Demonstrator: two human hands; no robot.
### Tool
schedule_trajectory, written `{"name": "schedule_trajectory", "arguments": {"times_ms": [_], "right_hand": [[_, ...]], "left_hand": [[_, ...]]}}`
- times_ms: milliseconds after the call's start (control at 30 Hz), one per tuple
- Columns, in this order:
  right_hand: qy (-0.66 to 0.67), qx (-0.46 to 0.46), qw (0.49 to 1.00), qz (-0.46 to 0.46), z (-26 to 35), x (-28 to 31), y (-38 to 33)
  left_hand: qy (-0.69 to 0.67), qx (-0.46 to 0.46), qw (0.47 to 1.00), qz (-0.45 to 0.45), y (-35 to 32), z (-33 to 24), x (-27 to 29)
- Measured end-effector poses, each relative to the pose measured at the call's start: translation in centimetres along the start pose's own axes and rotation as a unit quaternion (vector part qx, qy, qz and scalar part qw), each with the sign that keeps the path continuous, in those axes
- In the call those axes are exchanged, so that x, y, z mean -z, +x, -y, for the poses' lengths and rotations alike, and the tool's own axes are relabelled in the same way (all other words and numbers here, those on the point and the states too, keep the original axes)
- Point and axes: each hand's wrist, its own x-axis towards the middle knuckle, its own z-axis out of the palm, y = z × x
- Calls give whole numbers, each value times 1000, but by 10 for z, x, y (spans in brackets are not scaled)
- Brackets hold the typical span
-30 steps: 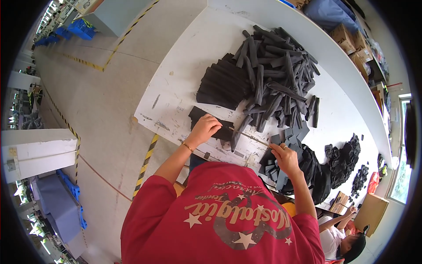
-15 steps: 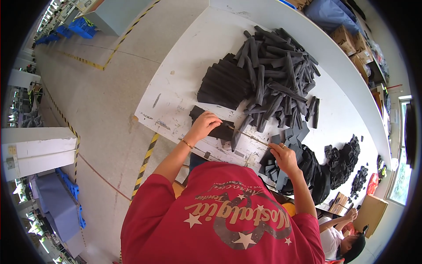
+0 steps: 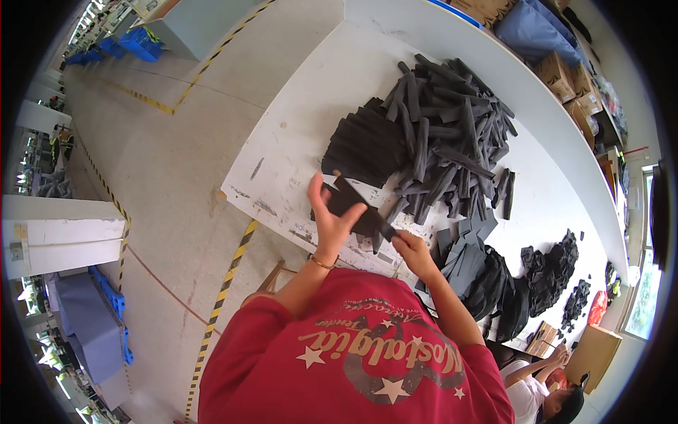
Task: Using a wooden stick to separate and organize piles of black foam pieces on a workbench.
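My right hand point(image 3: 415, 251) is closed on the near end of a narrow black fabric strip point(image 3: 364, 208), which slants up and left across the table. A small brownish tip shows at its far end; I cannot make out what it is. My left hand point(image 3: 329, 220) is spread beside the strip, thumb pointing toward it. Under the strip lies a flat black fabric piece point(image 3: 340, 201), partly hidden by my left hand. Just beyond is a row of black strips laid side by side point(image 3: 361, 147), next to a large loose heap of dark grey rolled strips point(image 3: 452, 134).
The white table point(image 3: 296, 134) has a raised border along its far side. To the right lie flat dark pieces point(image 3: 466, 244) and black bundles point(image 3: 551, 272). Another person point(image 3: 533, 381) works at the right end. Cardboard boxes point(image 3: 558, 74) stand behind the border.
The thin rod stretched between my hands no longer shows; a black strip is now in my right hand, which has moved left and nearer. My left hand has opened and let go.
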Motion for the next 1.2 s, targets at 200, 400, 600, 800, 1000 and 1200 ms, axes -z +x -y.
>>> {"name": "schedule_trajectory", "arguments": {"times_ms": [200, 400, 600, 800, 1000, 1200], "right_hand": [[-107, 155, 974, -124, 21, -49, 15], [-133, 120, 980, -87, 13, -41, -18], [-102, -22, 994, 23, 22, -16, -64], [-118, -6, 992, 43, 3, 25, -123], [-50, 7, 991, -122, 40, 23, -84], [-26, 235, 959, -155, 65, -22, 16]], "left_hand": [[-467, 410, 772, -137, -32, 45, -23], [-405, 384, 807, -191, 9, 22, -10], [-293, 385, 853, -194, 18, 30, -2], [-280, 296, 887, -218, 65, 32, 31], [-413, 350, 790, -287, 48, 78, 31], [-544, 458, 691, -133, 4, 85, 0]]}}
